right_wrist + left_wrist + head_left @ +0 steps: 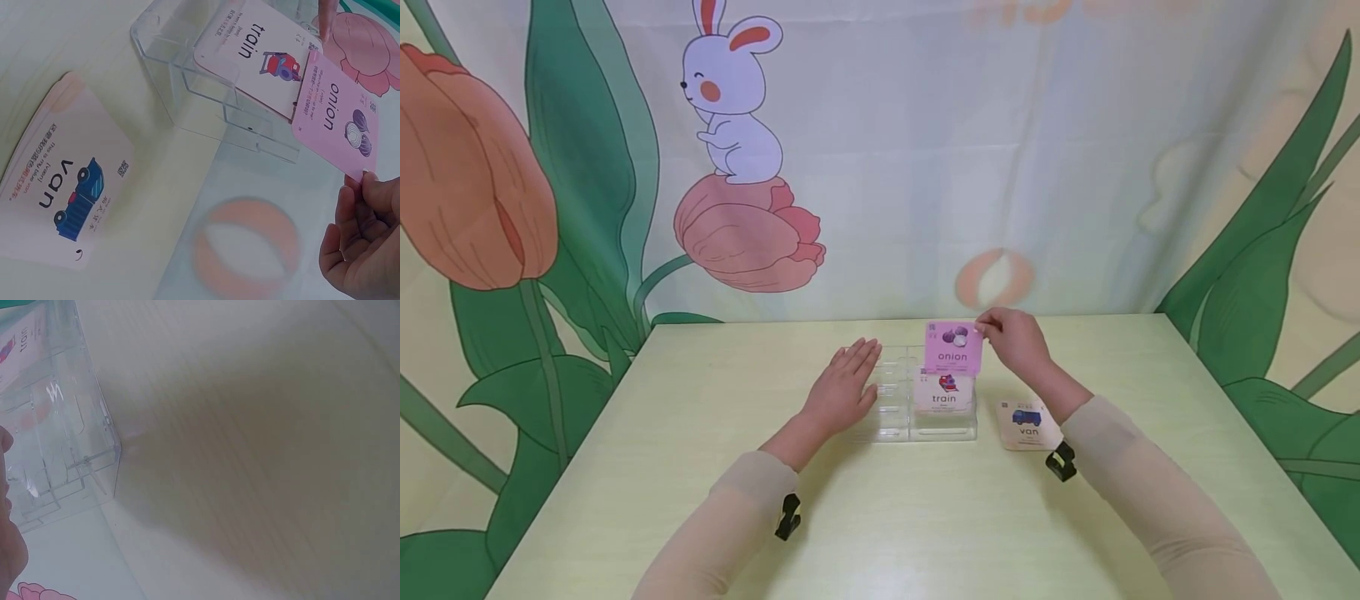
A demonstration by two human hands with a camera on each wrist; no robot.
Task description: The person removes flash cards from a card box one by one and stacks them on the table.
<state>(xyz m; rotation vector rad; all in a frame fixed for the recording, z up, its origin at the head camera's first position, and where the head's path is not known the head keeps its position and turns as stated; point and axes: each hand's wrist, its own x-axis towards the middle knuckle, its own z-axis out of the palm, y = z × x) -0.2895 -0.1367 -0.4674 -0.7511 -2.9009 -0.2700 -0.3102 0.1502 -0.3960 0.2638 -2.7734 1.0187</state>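
My right hand (1015, 340) pinches the upper right edge of a pink flashcard (337, 115) printed "onion". That card stands upright above and just behind the "train" flashcard (943, 398), which leans in the right column of a clear tiered card rack (910, 435). With fingers straight, my left hand (844, 390) rests against the rack's left side. In the left wrist view the rack's transparent steps (56, 444) show beside part of that hand. On the table to the right of the rack lies a stack of flashcards topped by the "van" card (69, 181).
The rack stands near the back of a pale wooden table (925, 517). Behind it hangs a curtain (895, 167) printed with a rabbit and tulips. My right forearm reaches over the edge of the "van" stack.
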